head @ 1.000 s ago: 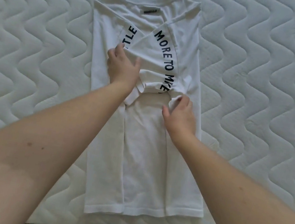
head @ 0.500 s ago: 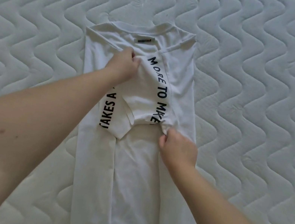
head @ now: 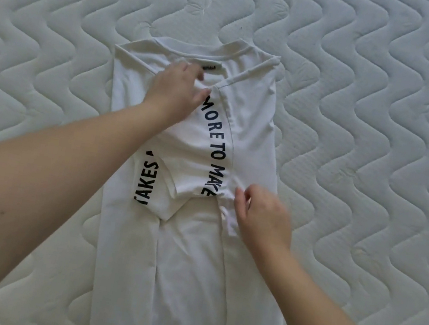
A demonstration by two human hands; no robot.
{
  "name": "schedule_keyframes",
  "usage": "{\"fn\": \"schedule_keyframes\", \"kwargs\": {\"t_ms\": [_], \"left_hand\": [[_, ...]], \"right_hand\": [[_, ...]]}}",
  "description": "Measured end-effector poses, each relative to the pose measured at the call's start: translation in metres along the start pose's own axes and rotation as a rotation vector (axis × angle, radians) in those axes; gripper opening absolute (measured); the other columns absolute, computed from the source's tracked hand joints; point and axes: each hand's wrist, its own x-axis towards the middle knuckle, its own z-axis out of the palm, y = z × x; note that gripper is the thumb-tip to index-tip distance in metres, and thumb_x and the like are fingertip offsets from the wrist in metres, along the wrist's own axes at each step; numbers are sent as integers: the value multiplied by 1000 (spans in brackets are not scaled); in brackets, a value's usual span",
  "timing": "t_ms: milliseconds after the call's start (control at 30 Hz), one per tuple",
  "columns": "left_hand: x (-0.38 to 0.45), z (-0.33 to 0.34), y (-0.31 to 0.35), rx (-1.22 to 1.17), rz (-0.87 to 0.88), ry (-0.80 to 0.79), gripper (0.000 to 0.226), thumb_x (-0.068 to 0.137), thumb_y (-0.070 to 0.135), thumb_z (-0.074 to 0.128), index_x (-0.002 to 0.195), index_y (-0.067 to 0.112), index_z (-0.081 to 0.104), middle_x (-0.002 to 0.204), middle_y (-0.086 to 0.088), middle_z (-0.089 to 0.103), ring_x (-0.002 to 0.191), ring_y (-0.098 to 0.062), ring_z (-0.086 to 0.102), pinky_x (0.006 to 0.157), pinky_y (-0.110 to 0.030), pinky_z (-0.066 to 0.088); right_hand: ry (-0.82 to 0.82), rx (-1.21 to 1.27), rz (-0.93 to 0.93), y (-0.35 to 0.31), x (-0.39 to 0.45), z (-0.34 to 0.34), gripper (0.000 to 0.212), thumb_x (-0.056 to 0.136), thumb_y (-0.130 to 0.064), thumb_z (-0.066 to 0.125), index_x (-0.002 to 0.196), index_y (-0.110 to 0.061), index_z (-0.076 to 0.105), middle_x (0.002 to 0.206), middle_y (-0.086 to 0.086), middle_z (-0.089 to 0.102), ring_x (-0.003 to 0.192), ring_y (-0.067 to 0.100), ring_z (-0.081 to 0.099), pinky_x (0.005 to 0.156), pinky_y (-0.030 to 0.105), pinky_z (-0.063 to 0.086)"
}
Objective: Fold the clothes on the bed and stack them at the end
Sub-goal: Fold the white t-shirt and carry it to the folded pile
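Note:
A white T-shirt [head: 185,257] with dark printed lettering lies lengthwise on the quilted mattress [head: 384,135], collar away from me. Both its sides and sleeves are folded inward over the middle, so it forms a long narrow strip. My left hand [head: 175,92] rests flat on the folded sleeve just below the collar label, fingers spread. At the right fold line, about halfway down the print, the fingers of my right hand [head: 261,216] touch the fabric edge; they are apart and not clearly pinching it. The shirt's hem is cut off by the bottom of the view.
The white wavy-quilted mattress fills the whole view around the shirt. No other clothes or stack appear in view.
The view has moved closer and the shirt's hem has dropped out of view. My left hand slid up from the shirt's middle to near the collar, flattening the sleeve. My right hand stayed at the right fold.

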Motion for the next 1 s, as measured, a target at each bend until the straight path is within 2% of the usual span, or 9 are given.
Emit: {"fn": "schedule_keyframes", "kwargs": {"t_ms": [133, 233, 300, 400, 467, 700, 800, 933, 1000], "left_hand": [[48, 7, 50, -53, 85, -140, 49, 95, 43, 55, 133, 13, 51, 133, -9, 54, 125, -27, 47, 103, -39, 37], [80, 11, 87, 46, 119, -225, 43, 97, 49, 50, 115, 11, 58, 116, -9, 61, 111, -26, 54, 80, -33, 40], [97, 12, 106, 116, 110, -295, 43, 99, 52, 44, 109, 13, 61, 111, -11, 62, 106, -28, 55, 68, -29, 34], [112, 13, 123, 221, 50, -412, 58, 98, 57, 40, 138, 16, 52, 138, -13, 53, 126, -30, 48, 93, -32, 38], [119, 15, 126, 180, -7, -429, 57, 95, 57, 47, 128, 13, 59, 130, -13, 59, 120, -30, 55, 94, -34, 42], [136, 20, 109, -403, -303, -241, 40, 100, 42, 49, 115, 10, 68, 116, -13, 67, 108, -28, 62, 92, -32, 47], [144, 28, 106, -731, -440, -138, 36, 104, 30, 46, 78, 11, 63, 77, -6, 65, 67, -19, 62, 76, -32, 54], [152, 29, 98, -664, -362, -172, 37, 101, 39, 49, 78, 14, 61, 71, -1, 62, 58, -15, 58, 67, -31, 55], [154, 23, 94, -419, -217, -247, 34, 95, 50, 55, 90, 17, 62, 75, 0, 63, 61, -17, 60, 63, -29, 53]], "right_hand": [[105, 315, 207, 15, 31, -8, 31, 96, -29, 57, 119, -8, 57, 110, 9, 59, 103, 27, 53, 91, 41, 41], [0, 469, 323, 26, 57, -12, 42, 96, -32, 56, 132, -10, 51, 121, 6, 55, 113, 22, 50, 100, 35, 39], [-53, 523, 359, 32, 74, -14, 36, 97, -35, 56, 124, -12, 57, 111, 2, 60, 108, 21, 55, 90, 29, 40], [-121, 484, 366, 38, 94, -18, 28, 94, -47, 56, 103, -20, 61, 88, -9, 60, 91, 17, 58, 73, 28, 38], [-165, 402, 335, 39, 105, -20, 35, 91, -55, 56, 93, -21, 62, 84, -9, 61, 84, 16, 58, 71, 32, 44], [-260, 336, 325, 54, 124, -26, 35, 93, -50, 57, 75, -20, 62, 76, -1, 64, 79, 24, 61, 63, 33, 42], [-263, 362, 338, 58, 124, -23, 35, 90, -55, 59, 82, -22, 69, 76, -1, 67, 80, 24, 63, 71, 35, 50], [-295, 453, 345, 64, 130, -23, 39, 85, -59, 64, 76, -22, 72, 70, -1, 70, 72, 21, 67, 74, 38, 55], [-299, 512, 342, 68, 131, -23, 38, 82, -58, 67, 72, -22, 73, 65, -3, 70, 64, 18, 68, 74, 41, 57]]}}
